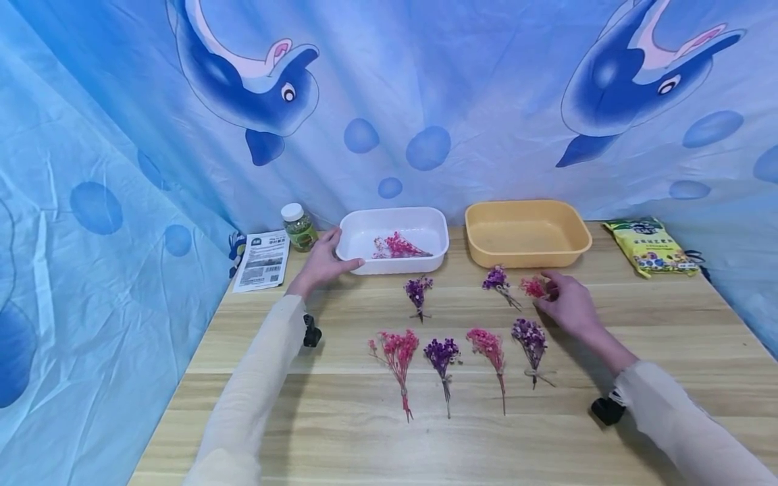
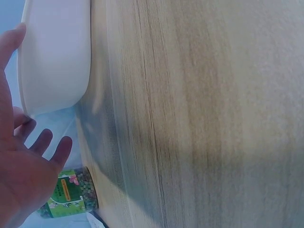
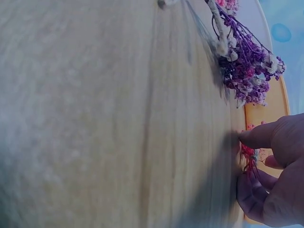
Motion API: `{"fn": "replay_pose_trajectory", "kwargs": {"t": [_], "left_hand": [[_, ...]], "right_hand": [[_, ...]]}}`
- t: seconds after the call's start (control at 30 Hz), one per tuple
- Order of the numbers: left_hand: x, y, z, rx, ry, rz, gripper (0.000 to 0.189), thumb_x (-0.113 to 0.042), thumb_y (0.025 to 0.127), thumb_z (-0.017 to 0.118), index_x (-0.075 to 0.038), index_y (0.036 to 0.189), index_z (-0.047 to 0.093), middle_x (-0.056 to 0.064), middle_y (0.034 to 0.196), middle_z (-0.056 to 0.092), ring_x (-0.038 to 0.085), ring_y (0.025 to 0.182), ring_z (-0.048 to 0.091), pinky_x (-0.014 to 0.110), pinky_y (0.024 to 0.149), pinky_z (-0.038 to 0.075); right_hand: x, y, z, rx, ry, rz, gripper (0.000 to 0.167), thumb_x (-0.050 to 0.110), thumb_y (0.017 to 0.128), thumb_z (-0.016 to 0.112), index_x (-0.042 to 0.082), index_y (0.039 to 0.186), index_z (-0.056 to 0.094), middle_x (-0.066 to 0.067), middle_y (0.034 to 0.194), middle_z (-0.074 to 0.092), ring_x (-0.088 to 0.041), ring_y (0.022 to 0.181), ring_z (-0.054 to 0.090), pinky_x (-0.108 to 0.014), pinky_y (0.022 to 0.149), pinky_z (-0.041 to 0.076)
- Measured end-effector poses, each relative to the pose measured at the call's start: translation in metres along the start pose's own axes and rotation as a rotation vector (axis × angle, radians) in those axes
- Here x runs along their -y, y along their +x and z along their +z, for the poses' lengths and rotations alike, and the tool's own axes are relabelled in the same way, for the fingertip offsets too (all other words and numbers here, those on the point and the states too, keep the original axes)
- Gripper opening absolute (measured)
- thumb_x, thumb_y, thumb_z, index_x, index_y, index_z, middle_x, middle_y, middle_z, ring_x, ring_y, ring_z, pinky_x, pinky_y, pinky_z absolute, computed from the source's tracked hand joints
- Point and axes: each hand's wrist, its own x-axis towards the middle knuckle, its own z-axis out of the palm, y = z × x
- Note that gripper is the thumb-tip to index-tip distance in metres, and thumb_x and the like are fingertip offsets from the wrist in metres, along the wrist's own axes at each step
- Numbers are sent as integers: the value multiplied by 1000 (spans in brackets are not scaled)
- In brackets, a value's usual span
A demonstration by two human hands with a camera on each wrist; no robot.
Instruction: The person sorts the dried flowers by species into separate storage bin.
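My left hand (image 1: 327, 263) holds the left end of a white plastic basin (image 1: 395, 268), thumb at its front rim and fingers at its left side. In the left wrist view its other fingers are spread apart beside the basin. Inside the basin lies a pink dried-flower bunch (image 1: 401, 246). My right hand (image 1: 570, 304) grips another small pink dried-flower bunch (image 1: 533, 287) by its stems, low over the table in front of a yellow basin (image 1: 527, 259). Its fingers partly hide the stems. Left of it lies a purple dried-flower bunch (image 1: 496, 278), seen close up in the right wrist view.
Nearer lie two pink bunches (image 1: 398, 354) (image 1: 488, 345) and purple bunches (image 1: 442, 358) (image 1: 531, 341); another purple bunch (image 1: 418, 293) lies before the white basin. A white-capped jar (image 1: 300, 229) and printed packet (image 1: 263, 262) stand left, a yellow-green bag (image 1: 650, 246) right. A dolphin curtain (image 1: 395, 101) hangs behind.
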Motion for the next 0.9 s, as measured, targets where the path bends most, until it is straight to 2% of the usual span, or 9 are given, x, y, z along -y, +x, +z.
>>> {"fn": "replay_pose_trajectory", "kwargs": {"t": [0.5, 0.67, 0.9], "left_hand": [[1, 0, 0, 2, -1, 7, 106, -47, 84, 78, 4, 156, 19, 21, 163, 16, 39, 148, 16, 52, 119, 16], [1, -1, 1, 4, 1, 3, 106, -47, 84, 78, 4, 156, 19, 21, 163, 16, 39, 148, 15, 52, 119, 16], [0, -1, 0, 9, 9, -3, 106, -47, 84, 77, 3, 156, 18, 19, 164, 15, 39, 148, 15, 51, 119, 16]], "right_hand": [[1, 0, 1, -62, -26, 51, 48, -5, 84, 65, -11, 131, 55, -31, 103, 66, -45, 89, 64, -61, 81, 51], [-1, 0, 2, -77, -30, 32, 44, -5, 84, 64, -10, 128, 58, -29, 101, 67, -44, 87, 64, -60, 79, 52], [-3, 1, 1, -140, -16, -12, 37, -7, 86, 66, -10, 123, 62, -31, 100, 68, -46, 86, 66, -59, 76, 54]]}}
